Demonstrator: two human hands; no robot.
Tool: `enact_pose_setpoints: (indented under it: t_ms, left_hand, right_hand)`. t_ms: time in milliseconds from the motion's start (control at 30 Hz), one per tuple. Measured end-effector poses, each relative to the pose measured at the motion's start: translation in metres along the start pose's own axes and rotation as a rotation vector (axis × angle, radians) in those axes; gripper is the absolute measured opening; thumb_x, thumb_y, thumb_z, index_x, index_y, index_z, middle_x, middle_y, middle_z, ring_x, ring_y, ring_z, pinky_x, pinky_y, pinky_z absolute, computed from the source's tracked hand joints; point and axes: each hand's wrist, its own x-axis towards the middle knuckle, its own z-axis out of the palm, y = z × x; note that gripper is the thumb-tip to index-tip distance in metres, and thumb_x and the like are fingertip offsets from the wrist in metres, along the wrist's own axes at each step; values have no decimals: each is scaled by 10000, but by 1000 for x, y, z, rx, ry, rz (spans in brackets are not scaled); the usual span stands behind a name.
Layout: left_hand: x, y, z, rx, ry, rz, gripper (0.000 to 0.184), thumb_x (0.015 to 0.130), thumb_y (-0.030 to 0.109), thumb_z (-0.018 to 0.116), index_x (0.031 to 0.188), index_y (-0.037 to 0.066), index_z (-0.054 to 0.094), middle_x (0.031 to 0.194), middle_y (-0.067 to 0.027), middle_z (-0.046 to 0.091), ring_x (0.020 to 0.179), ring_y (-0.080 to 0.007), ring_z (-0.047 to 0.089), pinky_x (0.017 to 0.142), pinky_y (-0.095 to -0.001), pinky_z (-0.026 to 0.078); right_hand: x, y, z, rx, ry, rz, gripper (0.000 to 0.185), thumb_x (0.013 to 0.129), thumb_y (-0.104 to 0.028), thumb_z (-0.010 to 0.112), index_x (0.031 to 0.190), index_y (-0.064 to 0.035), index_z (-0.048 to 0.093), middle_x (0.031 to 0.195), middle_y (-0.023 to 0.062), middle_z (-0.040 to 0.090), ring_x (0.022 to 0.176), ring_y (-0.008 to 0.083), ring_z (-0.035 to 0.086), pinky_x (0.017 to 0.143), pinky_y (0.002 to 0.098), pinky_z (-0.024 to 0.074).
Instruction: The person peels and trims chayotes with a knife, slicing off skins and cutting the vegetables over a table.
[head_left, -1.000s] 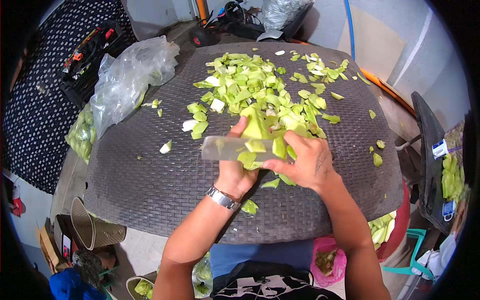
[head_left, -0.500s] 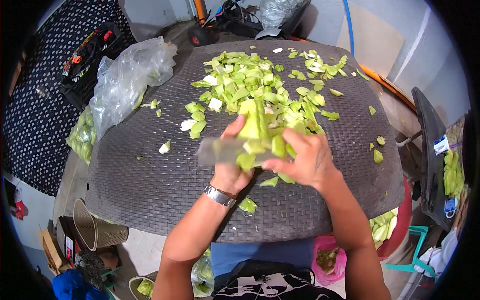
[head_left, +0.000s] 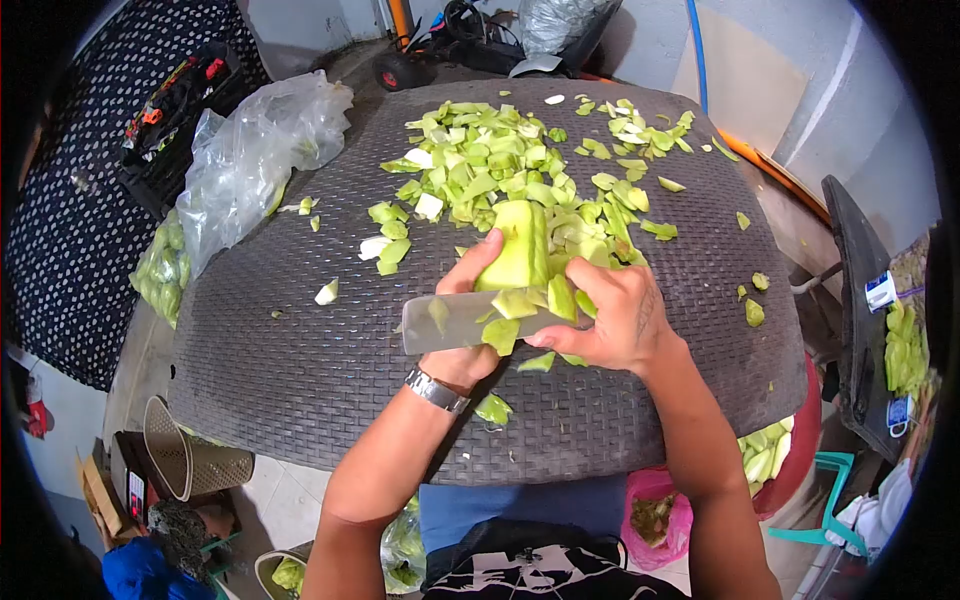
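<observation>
A pale green, partly peeled chayote (head_left: pixel 518 245) stands in the grip of my left hand (head_left: pixel 462 300), which wears a metal watch. My right hand (head_left: pixel 630 312) is closed around the hidden handle of a broad-bladed knife (head_left: pixel 450 318). The blade lies flat across the near end of the chayote and over part of my left hand. Bits of cut peel (head_left: pixel 515 305) cling to the blade. Just beyond both hands, a heap of green peelings (head_left: pixel 480 160) is spread on the dark woven-pattern table (head_left: pixel 300 370).
At the table's left edge lies a clear plastic bag (head_left: pixel 265 150), with a bag of green chayotes (head_left: pixel 165 270) below it. A red tub (head_left: pixel 810 420) of pale pieces and a pink bag (head_left: pixel 675 545) are near my right arm. A woven bin (head_left: pixel 215 465) stands left.
The knife blade was blurred by motion and is now sharp, lying slightly lower on the chayote. Both hands keep nearly the same place and grip.
</observation>
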Motion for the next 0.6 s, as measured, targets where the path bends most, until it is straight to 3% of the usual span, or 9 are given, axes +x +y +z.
enact_pose_setpoints:
  t_ms: [200,267,367,400,500,533,600]
  left_hand:
    - [-1,4,2,-8,-33,-38,517,1047,406,550,1376,12,608,1233,-182,727,1063,-291,738,964,-452,596]
    - [-1,1,6,14,41,-35,521,1044,417,549,1372,16,609,1226,-175,728,1036,-279,742,946,-449,603]
    - [-8,0,-8,38,-104,25,459,1038,405,598,1314,40,635,1180,-166,732,1013,-289,746,875,-434,628]
    - [-8,-8,-6,6,56,89,471,1047,416,583,1327,39,623,1161,-155,731,1003,-282,747,856,-422,630]
    - [-4,0,13,55,56,-2,478,1059,422,566,1337,35,615,1149,-146,731,991,-273,748,840,-421,634]
    - [-2,5,6,39,-36,-45,514,1060,440,541,1366,34,616,1206,-151,732,1027,-258,740,932,-417,601]
    - [-2,5,3,40,-36,-29,513,1061,433,541,1372,32,614,1208,-150,732,1035,-262,739,938,-419,598]
  right_hand:
    - [1,-9,2,-13,102,-104,661,762,-671,831,793,-63,574,629,133,651,570,341,698,538,441,546]
    - [0,4,-3,-37,41,19,649,769,-657,832,793,-63,572,629,138,651,566,347,696,541,450,547]
    - [2,22,-10,-32,31,89,625,789,-632,829,795,-63,569,623,136,643,558,354,690,539,453,546]
    - [2,19,-11,-32,34,72,627,787,-636,828,798,-63,573,623,133,642,559,353,689,540,451,546]
    - [0,3,-4,2,55,-49,669,761,-673,828,815,-49,593,641,130,645,591,352,699,556,443,549]
    - [1,-5,-2,24,55,-76,680,756,-681,827,818,-44,596,644,129,644,596,353,699,561,442,550]
    - [-2,-9,-3,47,0,-55,705,759,-696,819,822,-29,597,647,131,636,610,358,699,572,442,551]
